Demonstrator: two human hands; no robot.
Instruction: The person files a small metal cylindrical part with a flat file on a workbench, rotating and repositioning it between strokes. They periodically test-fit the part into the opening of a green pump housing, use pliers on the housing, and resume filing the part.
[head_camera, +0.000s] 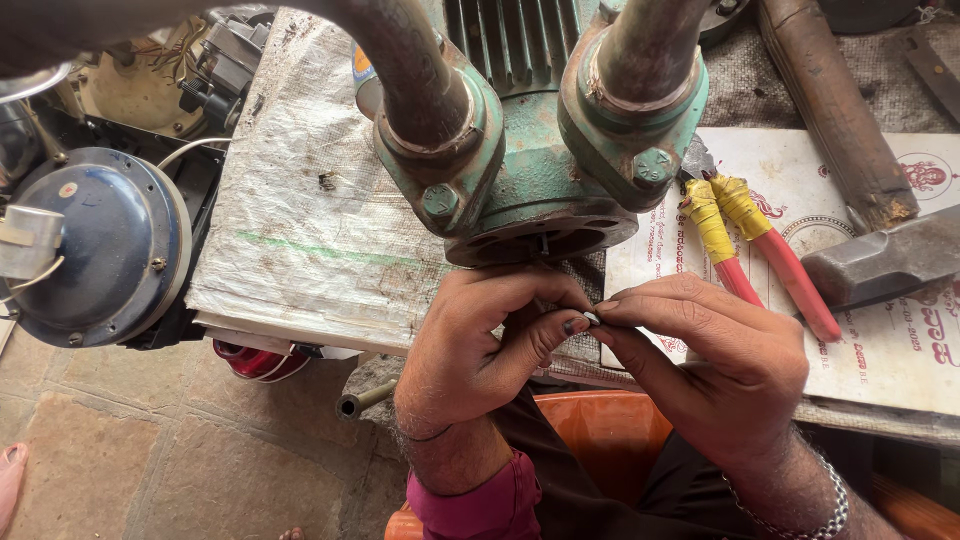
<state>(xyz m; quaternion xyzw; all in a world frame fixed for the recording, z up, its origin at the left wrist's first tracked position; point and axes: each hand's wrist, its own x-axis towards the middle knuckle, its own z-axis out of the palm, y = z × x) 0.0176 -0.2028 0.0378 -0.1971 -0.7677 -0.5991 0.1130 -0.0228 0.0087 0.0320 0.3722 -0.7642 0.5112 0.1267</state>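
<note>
Head view: both hands (590, 335) pinch a tiny metal piece (591, 318) (axis unreadable) below the green pump (530, 190).

tiny pinched part (591, 318) (unidentifiable), pipes (410, 60) cropped

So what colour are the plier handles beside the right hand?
Red, with yellow tape near the jaws, on the pliers; head view shows them.
</note>
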